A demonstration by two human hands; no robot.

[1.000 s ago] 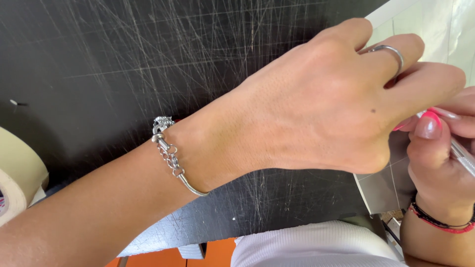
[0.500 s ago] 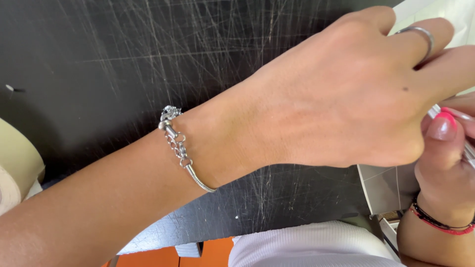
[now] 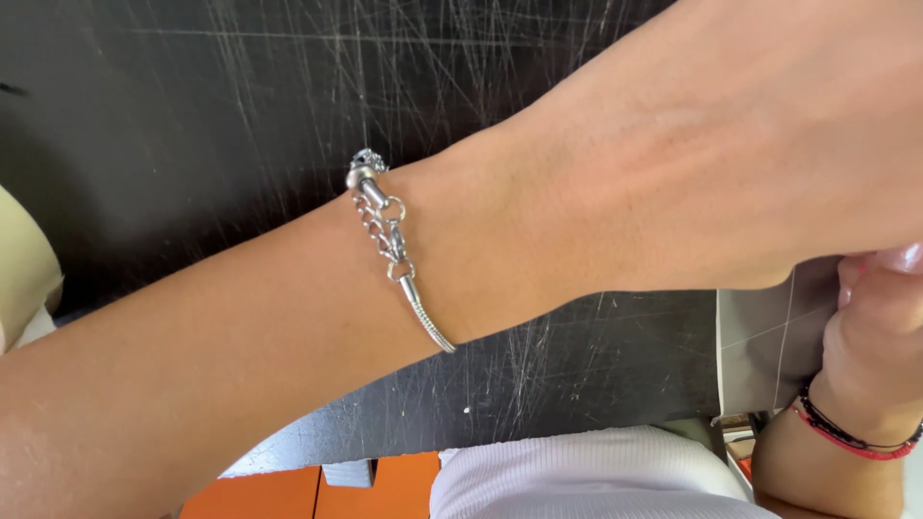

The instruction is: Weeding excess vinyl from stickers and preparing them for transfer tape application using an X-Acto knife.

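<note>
My left hand (image 3: 731, 163) reaches across the view from lower left to upper right, back of the hand up, its fingers cut off by the frame edge. A silver chain bracelet (image 3: 389, 240) with a clasp hangs on its wrist. My right hand (image 3: 875, 356) rises at the right edge, partly behind the left hand, with a red and black cord band (image 3: 846, 432) on its wrist. Only its thumb side shows, next to a grey sheet (image 3: 760, 346). What either hand holds is hidden.
A black, heavily scratched work surface (image 3: 192, 115) lies under both arms. A beige roll-like object (image 3: 24, 269) sits at the left edge. Below are a white ribbed garment (image 3: 577, 476) and orange panels (image 3: 288, 490).
My left hand has moved up and right and now fills more of the view, so its ring and fingers have left the frame. The right hand's pink nail and thin white object are now hidden.
</note>
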